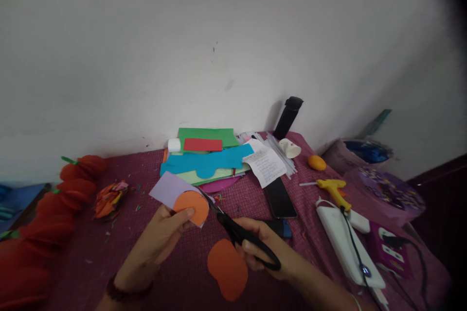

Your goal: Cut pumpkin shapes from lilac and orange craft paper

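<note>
Pinching a round orange paper piece (197, 204) over a flat lilac paper sheet (168, 187), the left hand (164, 233) apparently steadied both layers beside black-handled metal scissors (233, 229), the right hand's (272, 241) fingers curled around their handles

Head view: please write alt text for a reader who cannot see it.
A person's left grip holds an orange paper circle against lilac paper, while the right grip holds black scissors at their edge. More orange paper lies on the maroon cloth; coloured sheets lie behind.
</note>
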`<state>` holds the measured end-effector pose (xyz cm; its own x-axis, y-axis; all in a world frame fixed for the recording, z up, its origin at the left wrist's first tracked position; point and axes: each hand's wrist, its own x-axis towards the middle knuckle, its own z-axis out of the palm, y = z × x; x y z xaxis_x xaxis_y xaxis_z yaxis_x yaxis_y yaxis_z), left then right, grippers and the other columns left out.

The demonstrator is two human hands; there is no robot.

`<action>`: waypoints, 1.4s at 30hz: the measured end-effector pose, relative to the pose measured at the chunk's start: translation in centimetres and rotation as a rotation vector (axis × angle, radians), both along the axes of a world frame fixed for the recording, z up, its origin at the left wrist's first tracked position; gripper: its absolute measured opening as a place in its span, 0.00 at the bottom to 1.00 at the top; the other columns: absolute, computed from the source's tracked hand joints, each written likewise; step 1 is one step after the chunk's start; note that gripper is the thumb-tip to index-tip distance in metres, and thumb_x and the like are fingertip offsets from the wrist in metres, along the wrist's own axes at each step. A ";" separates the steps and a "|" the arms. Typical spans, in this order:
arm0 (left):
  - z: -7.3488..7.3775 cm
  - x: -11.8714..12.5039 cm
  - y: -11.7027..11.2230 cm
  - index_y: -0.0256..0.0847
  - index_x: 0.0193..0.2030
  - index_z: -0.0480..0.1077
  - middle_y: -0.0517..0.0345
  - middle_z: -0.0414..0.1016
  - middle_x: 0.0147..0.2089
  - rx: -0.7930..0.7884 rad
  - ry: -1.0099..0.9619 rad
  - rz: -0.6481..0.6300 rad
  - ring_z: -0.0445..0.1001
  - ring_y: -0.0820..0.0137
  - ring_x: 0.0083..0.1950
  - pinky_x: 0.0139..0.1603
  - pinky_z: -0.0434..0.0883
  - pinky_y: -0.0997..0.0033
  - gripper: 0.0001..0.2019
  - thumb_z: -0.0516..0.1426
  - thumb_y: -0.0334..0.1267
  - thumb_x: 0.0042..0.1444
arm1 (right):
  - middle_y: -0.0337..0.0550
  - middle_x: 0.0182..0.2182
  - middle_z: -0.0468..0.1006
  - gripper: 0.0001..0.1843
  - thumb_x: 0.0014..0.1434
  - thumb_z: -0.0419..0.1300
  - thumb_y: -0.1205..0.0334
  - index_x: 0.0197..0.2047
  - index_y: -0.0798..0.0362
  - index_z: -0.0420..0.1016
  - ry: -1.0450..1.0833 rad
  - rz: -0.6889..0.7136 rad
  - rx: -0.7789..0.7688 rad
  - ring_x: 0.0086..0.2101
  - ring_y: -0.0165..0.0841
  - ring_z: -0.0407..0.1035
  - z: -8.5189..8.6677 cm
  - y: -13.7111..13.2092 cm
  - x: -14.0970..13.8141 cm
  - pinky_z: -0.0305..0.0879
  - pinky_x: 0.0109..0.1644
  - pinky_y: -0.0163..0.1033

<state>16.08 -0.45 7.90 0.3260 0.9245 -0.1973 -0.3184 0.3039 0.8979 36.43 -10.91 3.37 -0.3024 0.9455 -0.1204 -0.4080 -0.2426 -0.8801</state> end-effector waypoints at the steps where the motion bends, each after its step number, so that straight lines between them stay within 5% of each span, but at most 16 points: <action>1: 0.0 0.0 0.0 0.35 0.23 0.73 0.58 0.72 0.23 -0.005 0.004 0.005 0.68 0.73 0.24 0.25 0.69 0.74 0.12 0.70 0.36 0.36 | 0.31 0.24 0.62 0.34 0.50 0.68 0.46 0.56 0.55 0.69 -0.003 0.005 -0.002 0.16 0.16 0.50 0.0 -0.1 0.2 0.44 0.16 0.25; 6: 0.2 -0.2 -0.2 0.37 0.31 0.73 0.58 0.74 0.28 -0.038 0.042 -0.048 0.71 0.71 0.28 0.29 0.70 0.74 0.14 0.69 0.36 0.37 | 0.29 0.22 0.60 0.34 0.50 0.68 0.47 0.56 0.55 0.69 -0.060 0.032 -0.049 0.17 0.17 0.51 0.8 -0.4 1.2 0.46 0.17 0.24; 26: -0.6 -0.9 0.0 0.37 0.30 0.73 0.60 0.73 0.27 -0.069 -0.011 -0.270 0.70 0.73 0.28 0.29 0.66 0.74 0.11 0.69 0.37 0.40 | 0.32 0.24 0.67 0.35 0.51 0.67 0.45 0.55 0.57 0.66 -0.246 0.134 -0.128 0.15 0.15 0.52 2.8 -1.1 3.8 0.46 0.15 0.24; 32: -1.8 -0.9 0.3 0.37 0.30 0.73 0.58 0.75 0.29 -0.078 0.013 -0.303 0.70 0.72 0.30 0.32 0.66 0.74 0.12 0.68 0.37 0.41 | 0.39 0.30 0.70 0.41 0.46 0.68 0.41 0.56 0.58 0.66 -0.319 0.205 -0.095 0.23 0.21 0.63 3.9 -1.0 4.7 0.59 0.23 0.26; 36: -2.5 -0.9 0.4 0.36 0.31 0.72 0.57 0.74 0.29 -0.084 0.012 -0.313 0.70 0.72 0.29 0.31 0.66 0.74 0.13 0.69 0.38 0.41 | 0.42 0.34 0.70 0.39 0.52 0.64 0.40 0.58 0.57 0.65 -0.285 0.285 0.005 0.27 0.23 0.65 3.9 -1.2 5.4 0.63 0.30 0.29; 42: -3.8 -0.3 -0.3 0.36 0.36 0.73 0.54 0.76 0.33 -0.105 -0.034 -0.518 0.73 0.68 0.32 0.34 0.68 0.69 0.13 0.67 0.39 0.44 | 0.43 0.34 0.70 0.38 0.54 0.62 0.39 0.58 0.58 0.64 -0.214 0.318 0.015 0.27 0.24 0.65 2.7 -0.9 5.5 0.62 0.29 0.30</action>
